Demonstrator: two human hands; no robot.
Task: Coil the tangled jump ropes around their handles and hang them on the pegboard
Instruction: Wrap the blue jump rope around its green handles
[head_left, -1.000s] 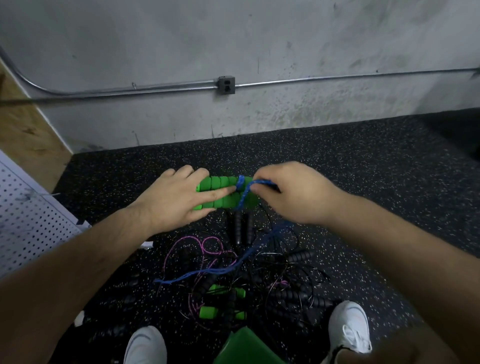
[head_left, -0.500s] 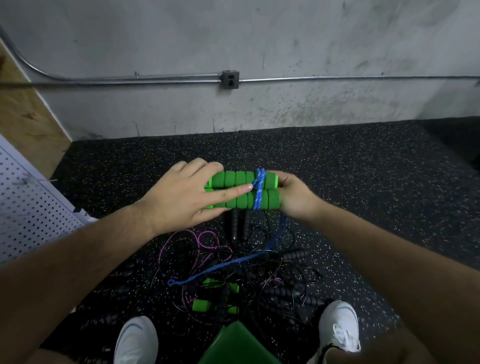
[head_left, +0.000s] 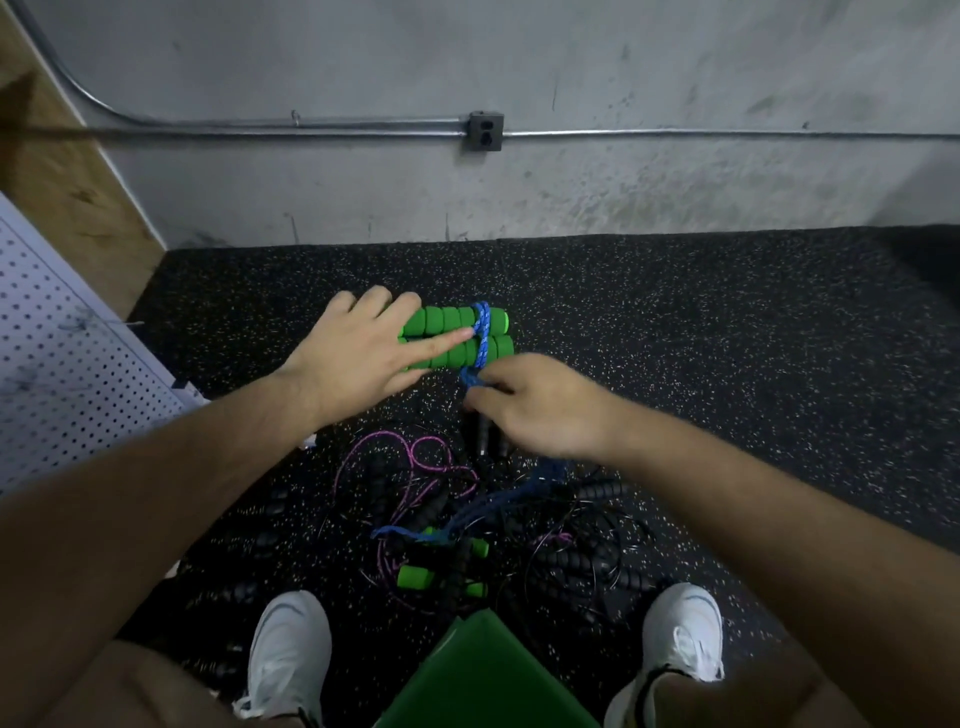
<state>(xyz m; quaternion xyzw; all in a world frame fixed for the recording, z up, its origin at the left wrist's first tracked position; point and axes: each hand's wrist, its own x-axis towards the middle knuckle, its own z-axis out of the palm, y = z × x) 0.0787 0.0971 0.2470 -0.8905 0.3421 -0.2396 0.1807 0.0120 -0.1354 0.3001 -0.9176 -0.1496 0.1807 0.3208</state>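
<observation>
The left hand clasps the paired green foam handles above the tangled rope pile, thumb pinning the blue rope already wound twice around them. The right hand, just below the handles, pinches the rope's running length. Winding well means keeping the rope taut and laying each turn beside the last. The white pegboard stands left of the handles. No containers are identifiable.
</observation>
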